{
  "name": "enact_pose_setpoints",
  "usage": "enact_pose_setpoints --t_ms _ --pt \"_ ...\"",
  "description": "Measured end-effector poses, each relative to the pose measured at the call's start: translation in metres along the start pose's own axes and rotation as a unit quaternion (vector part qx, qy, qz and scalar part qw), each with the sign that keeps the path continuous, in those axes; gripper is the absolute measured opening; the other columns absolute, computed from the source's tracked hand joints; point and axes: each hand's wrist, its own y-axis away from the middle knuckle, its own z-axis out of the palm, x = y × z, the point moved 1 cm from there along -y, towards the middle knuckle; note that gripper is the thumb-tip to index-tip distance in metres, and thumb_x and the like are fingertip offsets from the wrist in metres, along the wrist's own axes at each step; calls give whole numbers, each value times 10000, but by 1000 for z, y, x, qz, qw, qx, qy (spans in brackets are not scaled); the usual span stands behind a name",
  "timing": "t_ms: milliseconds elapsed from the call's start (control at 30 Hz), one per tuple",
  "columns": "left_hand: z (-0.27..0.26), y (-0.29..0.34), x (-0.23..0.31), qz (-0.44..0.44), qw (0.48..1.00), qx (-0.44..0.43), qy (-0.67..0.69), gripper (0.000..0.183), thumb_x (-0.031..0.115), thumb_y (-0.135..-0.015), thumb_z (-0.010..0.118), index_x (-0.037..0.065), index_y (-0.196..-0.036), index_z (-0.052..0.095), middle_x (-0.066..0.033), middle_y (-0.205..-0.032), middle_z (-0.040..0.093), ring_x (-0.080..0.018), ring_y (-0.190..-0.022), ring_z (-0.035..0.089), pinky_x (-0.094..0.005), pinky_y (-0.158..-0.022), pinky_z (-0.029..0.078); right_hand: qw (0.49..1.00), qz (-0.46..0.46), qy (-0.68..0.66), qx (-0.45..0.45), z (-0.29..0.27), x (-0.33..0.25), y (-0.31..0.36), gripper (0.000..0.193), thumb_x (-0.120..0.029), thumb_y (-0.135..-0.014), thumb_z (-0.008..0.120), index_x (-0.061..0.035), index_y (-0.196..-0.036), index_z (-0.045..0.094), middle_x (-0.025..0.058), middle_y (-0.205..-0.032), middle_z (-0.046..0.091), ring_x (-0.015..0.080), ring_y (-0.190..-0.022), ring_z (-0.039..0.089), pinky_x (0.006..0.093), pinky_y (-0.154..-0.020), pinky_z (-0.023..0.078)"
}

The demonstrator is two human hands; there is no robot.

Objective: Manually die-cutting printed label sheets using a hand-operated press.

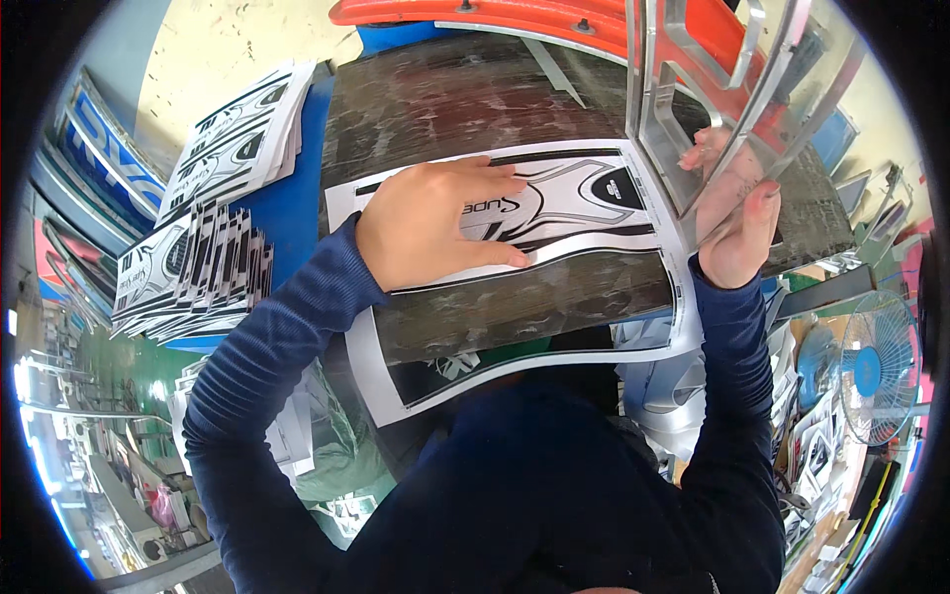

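My left hand (426,220) lies flat with fingers spread on a white sheet printed with a black-and-grey design (564,203). The sheet rests on a dark, scuffed board (426,109). Its near part is an opening framed by a white border, through which the board shows; this border droops over the board's near edge. At the sheet's right end, my right hand (737,228) grips a thick clear plastic template (678,109) with cut-outs, tilted up off the board. The thumb is on the near side, and the fingers show through the clear plastic.
Stacks of similar printed pieces (237,139) stand on a blue surface (312,158) to the left. A narrow pale strip (554,69) lies at the board's far side. Beyond it is an orange-red curved piece (515,15). A blue fan (876,371) stands at the right.
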Motion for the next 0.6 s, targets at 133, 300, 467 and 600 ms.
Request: enact_pose_setpoints --t_ms 133,300,467,600 --pt "4 1 13 46 998 30 -4 192 140 -885 711 28 -1040 726 -189 -1086 711 -344 -1049 682 -370 -886 543 1000 1 17 -7 -1 -1 -1 761 -632 -939 523 85 -1181 603 147 -1005 659 204 -948 621 319 -858 472" --pt "2 -10 0 -53 992 78 82 154 122 -940 641 -17 -986 691 -168 -874 710 -219 -778 693 -310 -722 523 1000 2 11 14 1 0 -1 753 -625 -946 518 84 -1185 600 147 -1011 660 207 -953 624 326 -865 473" --pt "-24 1 -26 -149 944 241 171 172 126 -957 637 -38 -1011 639 -136 -759 692 -133 -650 626 -280 -617 480 1000 -9 11 -16 -6 4 0 741 -600 -972 468 90 -1226 559 179 -1100 626 236 -985 580 368 -891 427" --pt "-69 50 -32 -157 858 382 306 274 100 -977 615 -61 -1196 581 -85 -943 730 -84 -779 658 -227 -665 518 999 -31 19 17 -11 10 2 671 -540 -965 525 87 -1200 578 187 -1135 651 231 -995 621 362 -914 450"
